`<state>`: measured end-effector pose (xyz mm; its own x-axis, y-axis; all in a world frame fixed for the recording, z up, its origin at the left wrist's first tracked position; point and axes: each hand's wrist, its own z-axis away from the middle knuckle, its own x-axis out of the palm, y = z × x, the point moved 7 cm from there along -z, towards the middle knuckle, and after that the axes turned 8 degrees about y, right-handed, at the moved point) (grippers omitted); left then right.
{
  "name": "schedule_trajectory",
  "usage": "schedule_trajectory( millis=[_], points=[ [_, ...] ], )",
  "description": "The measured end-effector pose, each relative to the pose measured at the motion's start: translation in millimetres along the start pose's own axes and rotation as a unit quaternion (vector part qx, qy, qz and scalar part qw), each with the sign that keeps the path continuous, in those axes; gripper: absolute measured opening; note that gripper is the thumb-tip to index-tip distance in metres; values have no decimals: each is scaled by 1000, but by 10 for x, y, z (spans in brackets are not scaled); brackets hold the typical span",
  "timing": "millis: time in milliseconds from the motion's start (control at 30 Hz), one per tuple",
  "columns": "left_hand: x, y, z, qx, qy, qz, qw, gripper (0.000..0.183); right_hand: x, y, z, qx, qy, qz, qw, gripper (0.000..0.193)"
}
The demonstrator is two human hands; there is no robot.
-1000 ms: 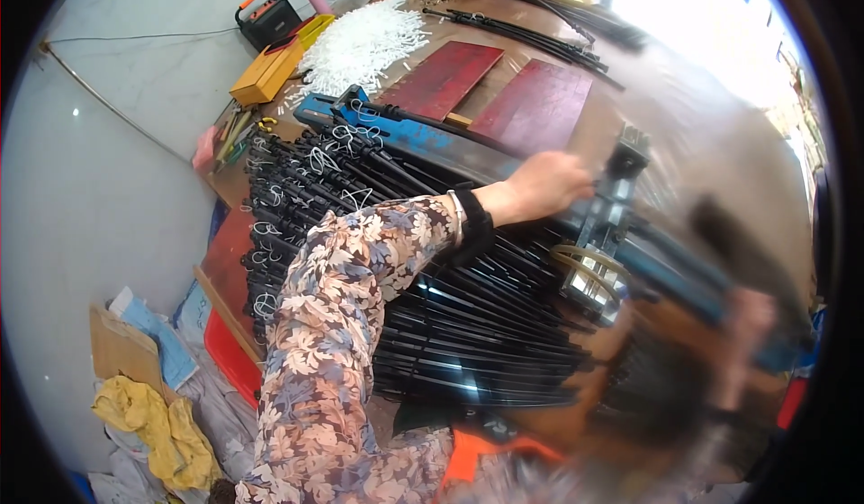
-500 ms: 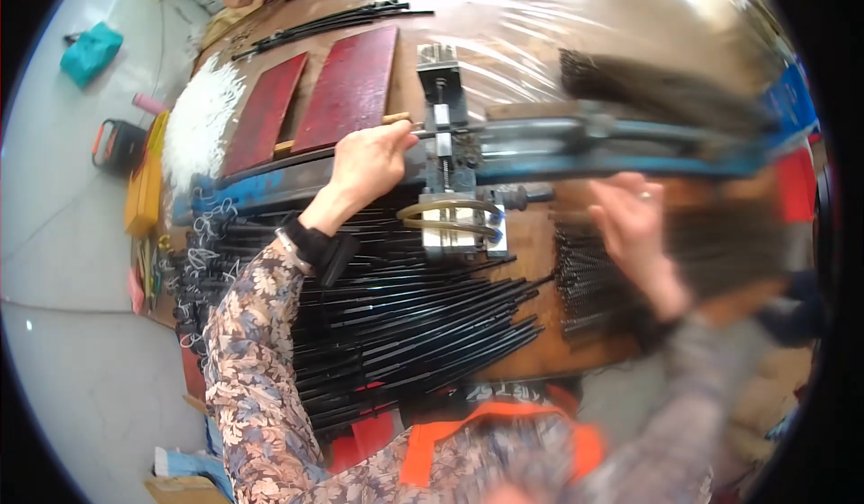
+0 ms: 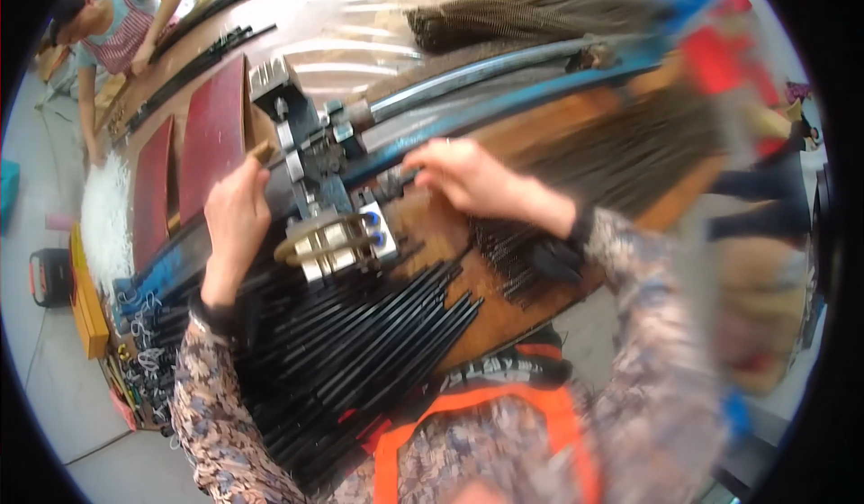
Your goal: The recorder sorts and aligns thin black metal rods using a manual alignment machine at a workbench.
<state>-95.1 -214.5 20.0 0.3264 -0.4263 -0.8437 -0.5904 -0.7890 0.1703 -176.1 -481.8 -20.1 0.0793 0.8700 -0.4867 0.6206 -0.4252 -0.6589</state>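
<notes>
A metal clamping fixture [image 3: 315,164] with brownish hoses is mounted on a blue-edged rail [image 3: 504,112]. My left hand [image 3: 236,220] is closed in a pinch just left of the fixture, beside the red boards. What its fingers hold is hidden. On the fixture's right side, my right hand [image 3: 472,178] has its fingers bent round the end of a short dark handle [image 3: 389,183]. Below the fixture lie many long black rods [image 3: 369,337], fanned out on the bench.
Dark spiral-textured rods lie in a bundle [image 3: 531,18] behind the rail and in a pile [image 3: 612,157] right of me. Two red boards [image 3: 211,139] and a white heap [image 3: 106,220] lie at left. Another person [image 3: 126,31] works at the far left; a yellow box [image 3: 88,310] stands below.
My right hand has moved left to the fixture's handle. My left hand stays pinched beside the fixture. The whole view has turned, so the bench sits tilted and further left.
</notes>
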Motion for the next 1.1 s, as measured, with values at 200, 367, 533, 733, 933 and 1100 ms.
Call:
schedule_trajectory(
  millis=[200, 367, 533, 733, 933, 1100],
  points=[
    [-236, -167, 54, 196, 85, -101, 972, 9, -221, 40, 586, 134, -339, 200, 909, 89],
    [-590, -622, 119, 139, 141, -265, 944, 9, -270, 59, 621, 30, -106, 204, 973, 31],
    [-395, 810, 858, 91, -189, -175, 962, 12, -406, 177, 556, 93, -62, 145, 983, 20],
    [-426, 1289, 1236, 70, -204, -69, 974, 6, -458, 226, 624, 291, -115, 97, 945, 18],
    [-390, 1151, 1409, 64, -227, -83, 968, 13, -527, -163, 644, 31, -211, 209, 954, 21],
    [-331, 1192, 1461, 129, -258, -162, 944, 12, -457, -164, 682, -18, -257, 228, 939, 22]
  ],
)
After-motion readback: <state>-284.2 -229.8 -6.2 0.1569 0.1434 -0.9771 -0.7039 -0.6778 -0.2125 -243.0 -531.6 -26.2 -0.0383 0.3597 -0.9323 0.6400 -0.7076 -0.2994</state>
